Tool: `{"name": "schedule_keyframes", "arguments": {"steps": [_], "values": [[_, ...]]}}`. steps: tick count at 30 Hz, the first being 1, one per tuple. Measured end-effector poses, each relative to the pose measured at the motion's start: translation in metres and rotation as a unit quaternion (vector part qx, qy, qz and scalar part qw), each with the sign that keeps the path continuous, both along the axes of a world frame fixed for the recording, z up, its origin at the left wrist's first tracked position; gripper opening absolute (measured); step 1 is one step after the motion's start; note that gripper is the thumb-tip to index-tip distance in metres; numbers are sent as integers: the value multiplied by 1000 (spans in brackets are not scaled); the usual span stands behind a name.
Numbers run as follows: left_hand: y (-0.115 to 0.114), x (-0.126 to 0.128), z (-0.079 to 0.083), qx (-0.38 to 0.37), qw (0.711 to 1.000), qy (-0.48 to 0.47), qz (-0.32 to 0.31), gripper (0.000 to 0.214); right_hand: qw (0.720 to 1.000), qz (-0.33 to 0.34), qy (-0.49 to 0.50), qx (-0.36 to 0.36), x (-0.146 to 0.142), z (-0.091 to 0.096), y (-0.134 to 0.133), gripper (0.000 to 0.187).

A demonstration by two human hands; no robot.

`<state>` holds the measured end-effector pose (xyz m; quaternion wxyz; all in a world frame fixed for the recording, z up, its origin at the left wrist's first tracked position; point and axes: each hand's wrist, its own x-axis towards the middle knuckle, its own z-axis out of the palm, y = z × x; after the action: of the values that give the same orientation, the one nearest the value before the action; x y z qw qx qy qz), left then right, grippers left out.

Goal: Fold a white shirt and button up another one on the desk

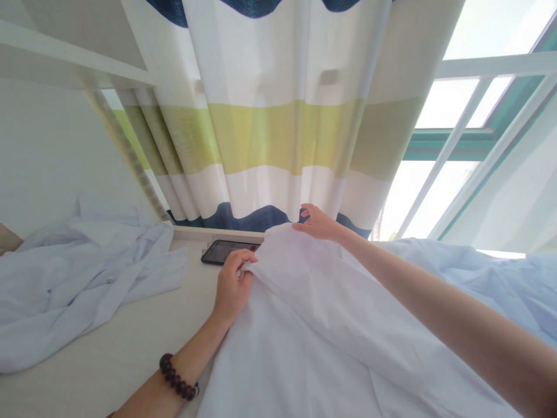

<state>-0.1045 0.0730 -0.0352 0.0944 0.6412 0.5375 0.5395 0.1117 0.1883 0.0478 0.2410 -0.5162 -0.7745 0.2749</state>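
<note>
A large white cloth garment [304,313] spreads in front of me, its far end raised in a rounded hump. My left hand [234,284], with a dark beaded bracelet [176,377] at the wrist, pinches the garment's left edge between thumb and fingers. At the far end of the cloth is my right hand [319,223], fingers apart and slightly curved. Its thumb side lies at the top edge of the cloth; whether it presses on the fabric I cannot tell. A dark phone [217,252] lies flat just beyond my left hand, partly covered by hand and cloth.
Another crumpled white garment [87,273] lies at left on the pale surface [130,342]. Light blue fabric [491,284] is bunched at right. A striped curtain [278,136] hangs behind, beside a window with white bars [452,133]. Part of a limb [8,239] shows at the left edge.
</note>
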Motion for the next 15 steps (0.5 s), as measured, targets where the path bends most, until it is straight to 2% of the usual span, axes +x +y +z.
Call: {"name": "schedule_keyframes", "arguments": {"steps": [2, 5, 7, 9, 12, 15], "values": [[1, -3, 1, 18, 998, 52, -2, 22, 999, -9, -8, 41, 14, -11, -16, 65], [-1, -7, 5, 45, 978, 201, 20, 23, 994, -4, -25, 107, 38, -28, -57, 47], [-8, -6, 10, 76, 943, 324, 18, 35, 981, 5, -65, 184, 54, -40, -90, 43], [-16, -1, 15, 99, 900, 423, -32, 49, 965, -10, -112, 236, 71, -53, -121, 46], [-25, 11, 17, 91, 849, 506, -125, 56, 962, -40, -169, 212, 100, -75, -150, 58], [-27, 27, 13, 54, 837, 529, -128, 50, 962, -56, -230, 134, 135, -94, -155, 64]]}}
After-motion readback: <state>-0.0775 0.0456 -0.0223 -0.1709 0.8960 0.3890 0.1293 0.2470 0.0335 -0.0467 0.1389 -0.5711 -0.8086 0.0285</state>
